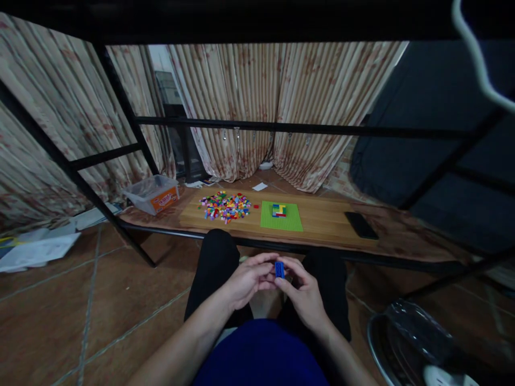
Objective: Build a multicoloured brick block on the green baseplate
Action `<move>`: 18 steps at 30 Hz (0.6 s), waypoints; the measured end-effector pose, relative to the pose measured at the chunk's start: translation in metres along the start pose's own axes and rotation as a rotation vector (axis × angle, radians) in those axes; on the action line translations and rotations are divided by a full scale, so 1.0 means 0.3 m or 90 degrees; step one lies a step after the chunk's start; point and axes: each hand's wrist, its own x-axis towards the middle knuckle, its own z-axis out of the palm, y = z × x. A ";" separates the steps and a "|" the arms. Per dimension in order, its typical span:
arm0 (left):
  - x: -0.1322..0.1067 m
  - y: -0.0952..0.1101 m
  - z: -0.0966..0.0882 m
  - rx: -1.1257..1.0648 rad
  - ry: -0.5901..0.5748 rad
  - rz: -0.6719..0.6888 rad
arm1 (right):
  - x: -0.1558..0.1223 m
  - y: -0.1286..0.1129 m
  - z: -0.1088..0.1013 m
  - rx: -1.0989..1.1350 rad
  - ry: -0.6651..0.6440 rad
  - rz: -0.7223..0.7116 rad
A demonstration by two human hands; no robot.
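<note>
Above my lap, my right hand (301,287) pinches a blue toy brick (279,269) between thumb and fingers, its hollow underside towards me. My left hand (253,280) is right beside it, palm turned inward and fingers loosely curved and apart; its fingertips reach the brick's left side, and whether they touch it I cannot tell. Beyond my knees, a green baseplate (281,224) lies on the wooden board (322,217). A small square build of blue, yellow, green, red and white bricks (280,210) stands on that baseplate.
Left of the baseplate lie a heap of mixed loose bricks (227,206) and a single red brick (256,206). A clear plastic box (151,193) with an orange label stands further left. A black phone (361,225) rests at the right. Black metal bars (281,127) cross beyond the board.
</note>
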 end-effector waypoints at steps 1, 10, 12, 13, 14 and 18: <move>-0.004 0.002 -0.005 0.006 0.005 0.007 | 0.001 -0.001 0.006 0.015 -0.002 0.009; 0.010 -0.051 -0.068 -0.034 0.011 -0.005 | -0.018 0.021 0.048 -0.038 -0.031 0.055; 0.013 -0.054 -0.083 -0.060 0.000 -0.009 | -0.010 0.009 0.054 -0.042 -0.050 0.061; 0.015 -0.053 -0.090 -0.072 -0.008 -0.009 | -0.003 0.002 0.057 -0.037 -0.060 0.064; 0.017 -0.051 -0.096 -0.084 -0.018 -0.008 | 0.004 -0.004 0.060 -0.028 -0.068 0.066; 0.034 -0.042 -0.113 -0.112 -0.060 0.001 | 0.038 -0.013 0.069 0.007 -0.073 0.070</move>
